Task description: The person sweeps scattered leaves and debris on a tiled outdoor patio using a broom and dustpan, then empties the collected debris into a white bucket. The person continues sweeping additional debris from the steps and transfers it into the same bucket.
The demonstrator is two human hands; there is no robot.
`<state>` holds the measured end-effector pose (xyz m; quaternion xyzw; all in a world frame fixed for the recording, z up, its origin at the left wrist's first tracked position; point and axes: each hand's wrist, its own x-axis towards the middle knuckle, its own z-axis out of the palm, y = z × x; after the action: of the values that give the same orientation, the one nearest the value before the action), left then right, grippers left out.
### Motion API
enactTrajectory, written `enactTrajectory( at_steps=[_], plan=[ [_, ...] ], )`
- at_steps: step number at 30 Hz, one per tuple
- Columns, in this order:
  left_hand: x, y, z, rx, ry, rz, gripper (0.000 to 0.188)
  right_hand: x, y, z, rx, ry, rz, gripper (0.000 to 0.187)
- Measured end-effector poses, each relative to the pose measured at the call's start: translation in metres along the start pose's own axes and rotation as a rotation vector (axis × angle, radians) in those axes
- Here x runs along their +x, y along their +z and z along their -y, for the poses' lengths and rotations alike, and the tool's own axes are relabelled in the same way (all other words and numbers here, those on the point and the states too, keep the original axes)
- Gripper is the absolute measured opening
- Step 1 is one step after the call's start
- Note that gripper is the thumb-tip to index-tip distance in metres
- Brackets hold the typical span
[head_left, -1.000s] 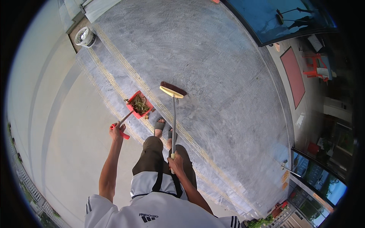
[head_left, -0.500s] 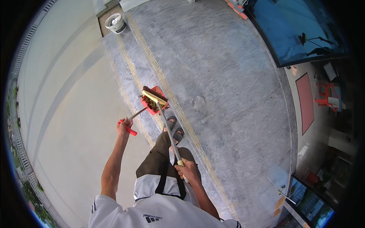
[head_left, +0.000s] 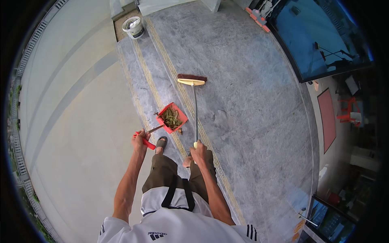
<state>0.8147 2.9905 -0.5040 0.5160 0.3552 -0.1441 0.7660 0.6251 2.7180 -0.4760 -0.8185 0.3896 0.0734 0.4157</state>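
Observation:
My left hand [head_left: 140, 139] is closed round the red handle of a long-handled dustpan. The red pan [head_left: 183, 116] lies in front of my feet, tipped at an angle, and holds a heap of dry greenish-brown plant bits [head_left: 171, 118]. A few crumbs lie just outside its edge. In my right hand [head_left: 199, 152] is the grip of a broom with a grey pole. Its cream head with dark brown bristles [head_left: 192, 79] is ahead and to the right of the pan, apart from it. Whether the bristles touch the floor I cannot tell.
A white bucket [head_left: 133, 28] stands at the far left, by the corner of the grey paving [head_left: 251, 101]. Mops or brooms with orange heads [head_left: 257, 19] lean at the far right beside dark glass [head_left: 324, 36]. A red chair [head_left: 347, 110] and pink mat [head_left: 326, 120] are to the right.
The broom head has come off the dustpan and swung forward and right, uncovering the plant bits. My left foot has stepped left, and both hands have moved a little with their tools.

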Motion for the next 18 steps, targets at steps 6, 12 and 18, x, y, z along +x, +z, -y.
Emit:
enactTrajectory(
  at_steps=[6,12,18],
  plan=[
    [0.022,0.009,-0.026,-0.048,-0.072,0.106,0.021,-0.084,0.07,-0.01,-0.061,-0.041,-0.019,0.045],
    [0.013,-0.001,-0.052,-0.105,-0.151,0.159,0.031,-0.211,0.087,0.056,0.347,0.504,0.178,0.057],
    [0.009,-0.023,-0.06,-0.087,-0.162,0.205,0.023,-0.28,0.129,0.109,0.515,0.615,0.086,0.052]
  ],
)
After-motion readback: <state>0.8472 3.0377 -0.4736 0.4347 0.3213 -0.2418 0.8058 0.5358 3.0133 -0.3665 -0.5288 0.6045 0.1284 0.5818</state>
